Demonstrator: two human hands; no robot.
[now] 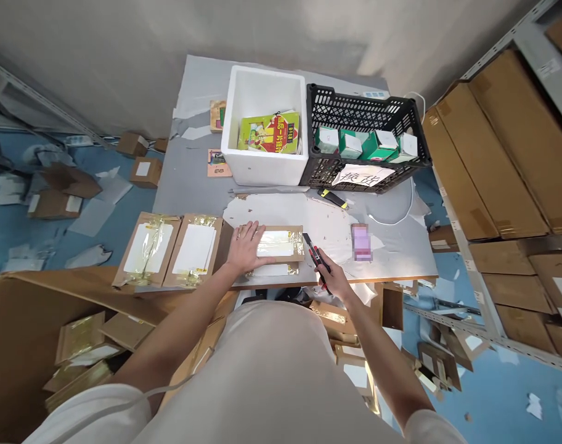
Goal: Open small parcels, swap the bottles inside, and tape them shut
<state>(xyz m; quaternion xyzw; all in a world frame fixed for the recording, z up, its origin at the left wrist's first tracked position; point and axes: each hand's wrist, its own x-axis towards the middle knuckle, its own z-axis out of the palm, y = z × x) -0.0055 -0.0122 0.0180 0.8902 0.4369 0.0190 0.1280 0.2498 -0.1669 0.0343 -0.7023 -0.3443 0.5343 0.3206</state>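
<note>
My left hand (246,248) lies with fingers spread on the left end of a small taped cardboard box (280,244) with a white label. Another labelled box (275,270) shows under its near edge, at the table's front. In my right hand (335,276) is a red and black utility knife (318,262), its blade pointing up and left beside the box's right end. I cannot tell whether the blade touches the cardboard. Two larger taped boxes (150,250) stand left of my left hand.
At the back stand a white foam box (265,169) holding colourful booklets and a black plastic crate (322,166) holding green and white cartons. A yellow and black cutter (333,198) and a purple item (362,242) lie on the table (195,179). Shelves with cartons (488,142) rise at right.
</note>
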